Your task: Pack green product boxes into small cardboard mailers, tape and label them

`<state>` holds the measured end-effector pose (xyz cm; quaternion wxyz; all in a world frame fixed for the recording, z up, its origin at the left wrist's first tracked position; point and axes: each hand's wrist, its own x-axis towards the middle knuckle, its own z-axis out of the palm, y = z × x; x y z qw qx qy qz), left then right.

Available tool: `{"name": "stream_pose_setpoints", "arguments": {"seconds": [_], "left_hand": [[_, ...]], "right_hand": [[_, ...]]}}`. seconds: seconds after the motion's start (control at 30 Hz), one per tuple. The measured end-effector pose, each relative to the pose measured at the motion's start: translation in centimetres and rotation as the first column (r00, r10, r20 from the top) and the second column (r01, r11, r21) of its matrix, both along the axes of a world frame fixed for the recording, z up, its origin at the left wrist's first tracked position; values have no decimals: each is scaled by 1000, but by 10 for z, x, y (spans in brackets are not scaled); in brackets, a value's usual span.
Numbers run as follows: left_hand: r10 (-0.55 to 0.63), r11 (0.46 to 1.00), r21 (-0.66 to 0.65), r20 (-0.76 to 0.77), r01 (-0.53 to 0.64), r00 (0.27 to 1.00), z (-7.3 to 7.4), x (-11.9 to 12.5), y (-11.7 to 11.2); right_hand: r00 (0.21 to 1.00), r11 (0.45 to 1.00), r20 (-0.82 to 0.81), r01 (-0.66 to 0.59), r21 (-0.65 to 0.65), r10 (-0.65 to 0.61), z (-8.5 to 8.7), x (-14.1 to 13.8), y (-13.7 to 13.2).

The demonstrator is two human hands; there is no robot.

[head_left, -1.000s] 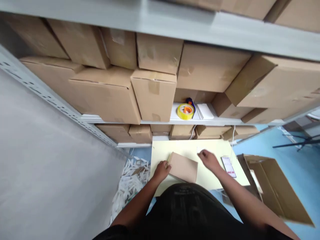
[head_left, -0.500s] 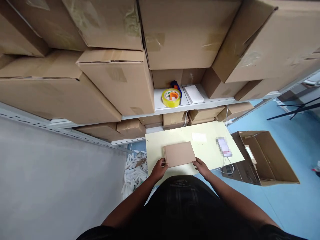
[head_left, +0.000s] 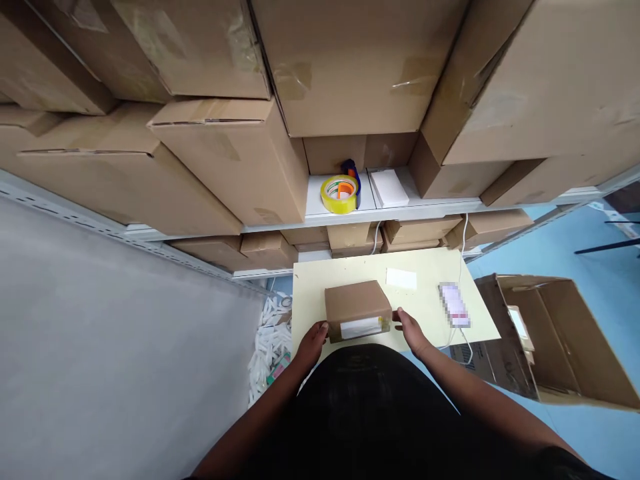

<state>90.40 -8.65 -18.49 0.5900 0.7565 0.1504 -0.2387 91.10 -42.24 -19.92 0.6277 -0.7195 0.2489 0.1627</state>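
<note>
A small brown cardboard box rests on the pale yellow tabletop right in front of my body. Its near side carries a white label with a strip of clear tape at the right end. My left hand grips the box's left near corner, fingers bent against it. At the opposite end, my right hand is open with fingers apart, close beside the box. A flat white slip lies beyond the box. To the right is a phone-like object, blurred out, with a white cable.
Large cartons fill the shelves ahead. A yellow tape roll, a blue tape dispenser and a white stack sit on the shelf. An open carton stands right; white scraps lie left below.
The box has been turned, so its labelled near side now shows. My right hand has loosened from its right corner and its fingers have opened. The view has shifted slightly.
</note>
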Motion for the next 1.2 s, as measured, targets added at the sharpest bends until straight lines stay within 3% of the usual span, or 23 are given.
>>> {"name": "stream_pose_setpoints", "arguments": {"seconds": [0.1, 0.2, 0.3, 0.4, 0.53, 0.63, 0.73, 0.8, 0.9, 1.0, 1.1, 1.2], "left_hand": [[107, 994, -5, 103, -107, 989, 15, 10, -11], [169, 982, 52, 209, -184, 963, 19, 25, -24], [168, 962, 172, 243, -213, 955, 18, 35, -32], [99, 947, 281, 210, -157, 973, 20, 38, -32], [-46, 890, 447, 280, -88, 959, 38, 42, -29], [-260, 823, 568, 359, 12, 896, 64, 59, -41], [-549, 746, 605, 325, 277, 770, 86, 92, -82], [-717, 641, 617, 271, 456, 642, 90, 119, -122], [-860, 446, 667, 135, 597, 492, 74, 156, -189], [-912, 245, 735, -47, 632, 408, 42, 183, -242], [-912, 159, 755, -136, 636, 388, 10, 202, -272], [-923, 93, 747, -183, 659, 338, -13, 218, -288]], "right_hand": [[995, 998, 69, -68, -2, 68, 15, 21, -9], [989, 993, 92, -111, -37, 114, 19, 42, -10], [989, 990, 65, -125, -66, 129, 13, 55, -10], [988, 989, 48, -146, -38, 148, 10, 55, -15], [990, 990, 34, -140, 6, 140, 7, 44, -26], [993, 993, 9, -115, 9, 115, 0, 32, -37], [995, 995, -15, -98, 6, 98, -10, 18, -51], [995, 996, -42, -88, 4, 88, -16, 7, -62], [993, 999, -108, -54, 0, 54, -24, -11, -80], [988, 1000, -151, -30, 0, 29, -33, -29, -97], [984, 1000, -179, -24, -2, 23, -41, -45, -112], [981, 999, -190, -34, -7, 32, -50, -56, -124]]}}
